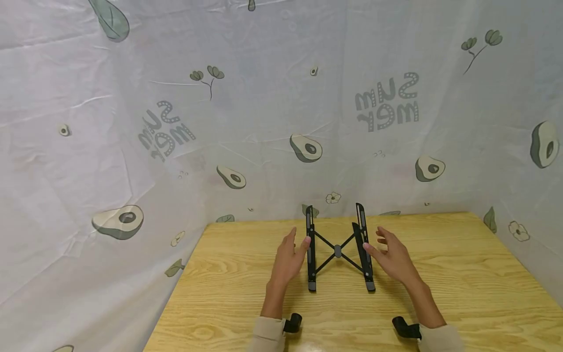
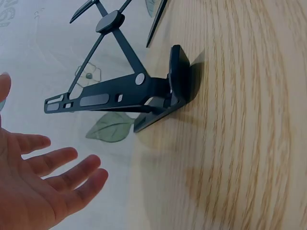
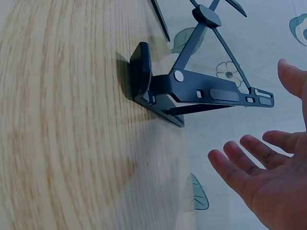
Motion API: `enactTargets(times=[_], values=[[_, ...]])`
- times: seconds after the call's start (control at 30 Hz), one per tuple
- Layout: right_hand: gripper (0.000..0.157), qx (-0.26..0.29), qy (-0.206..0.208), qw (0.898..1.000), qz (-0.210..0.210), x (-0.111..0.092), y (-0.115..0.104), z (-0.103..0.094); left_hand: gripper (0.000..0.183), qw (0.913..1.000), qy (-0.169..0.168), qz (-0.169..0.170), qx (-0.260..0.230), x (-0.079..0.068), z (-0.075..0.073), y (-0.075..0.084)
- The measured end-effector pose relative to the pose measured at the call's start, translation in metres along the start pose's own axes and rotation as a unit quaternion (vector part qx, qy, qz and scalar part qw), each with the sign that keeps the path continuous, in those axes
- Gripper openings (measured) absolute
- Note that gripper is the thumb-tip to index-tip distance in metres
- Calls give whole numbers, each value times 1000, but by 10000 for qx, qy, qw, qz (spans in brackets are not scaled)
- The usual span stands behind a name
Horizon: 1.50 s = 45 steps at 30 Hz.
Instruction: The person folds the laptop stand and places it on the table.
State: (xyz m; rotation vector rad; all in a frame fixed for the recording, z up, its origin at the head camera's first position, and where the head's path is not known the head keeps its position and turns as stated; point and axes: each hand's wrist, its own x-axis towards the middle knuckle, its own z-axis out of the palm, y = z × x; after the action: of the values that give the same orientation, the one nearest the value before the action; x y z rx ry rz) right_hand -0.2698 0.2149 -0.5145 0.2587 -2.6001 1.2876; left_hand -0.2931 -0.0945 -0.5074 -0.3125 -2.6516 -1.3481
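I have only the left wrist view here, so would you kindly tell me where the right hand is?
Observer: The right hand is at the right side of the black stand, across from the left hand.
Operator: Thank you; is it gripping anything?
Observer: No, its fingers are open and it holds nothing.
Operator: And is anything at the right sleeve?
Observer: Yes, a bent black piece sits at its cuff.
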Motion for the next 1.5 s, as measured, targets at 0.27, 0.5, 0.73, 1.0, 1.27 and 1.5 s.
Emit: enactTargets(times=[0.27,0.5,0.73,1.0,1.27,1.5], values=[[74,-26,195,9998,21,1,4,9,75,9995,38,73,-301,3,8,-3],[63,19,380,9992,-138,2,6,16,64,9980,152,49,-607,6,16,-3],[51,-39,551,9980,-304,4,5,19,61,9977,325,56,-585,8,19,-6],[45,15,436,9989,-173,4,6,19,53,9980,205,97,-586,8,17,-10],[46,399,248,9988,154,5,4,17,46,9978,146,155,-625,11,19,-17],[48,492,160,9982,310,4,4,17,43,9974,12,197,-699,10,19,-17]])
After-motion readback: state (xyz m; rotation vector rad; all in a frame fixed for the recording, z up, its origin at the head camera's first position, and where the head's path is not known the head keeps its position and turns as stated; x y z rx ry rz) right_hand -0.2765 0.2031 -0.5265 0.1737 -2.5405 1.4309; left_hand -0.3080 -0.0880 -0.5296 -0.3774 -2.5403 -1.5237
